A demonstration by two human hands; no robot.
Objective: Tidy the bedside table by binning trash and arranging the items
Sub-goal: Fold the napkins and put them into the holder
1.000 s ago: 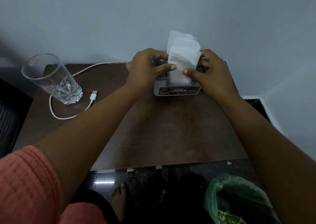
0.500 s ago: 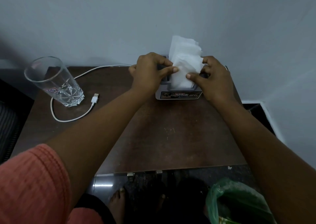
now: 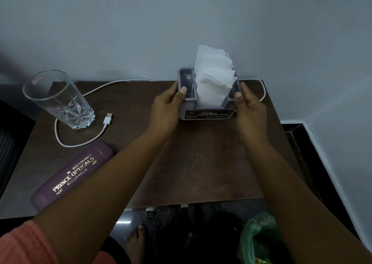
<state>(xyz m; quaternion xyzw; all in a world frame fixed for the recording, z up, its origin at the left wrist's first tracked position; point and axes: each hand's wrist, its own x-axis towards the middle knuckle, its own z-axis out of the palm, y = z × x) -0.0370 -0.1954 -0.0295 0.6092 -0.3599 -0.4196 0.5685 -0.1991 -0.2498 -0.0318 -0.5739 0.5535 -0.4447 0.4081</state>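
My left hand and right hand clasp either side of the grey tissue holder — thumbs on its rim — at the bedside table's back edge, white tissues upright in its middle slot.

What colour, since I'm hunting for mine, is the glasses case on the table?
Purple, with gold lettering. The glasses case shows best in the head view.

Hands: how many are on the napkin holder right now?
2. The left hand holds the napkin holder by its left side; the right hand holds its right side.
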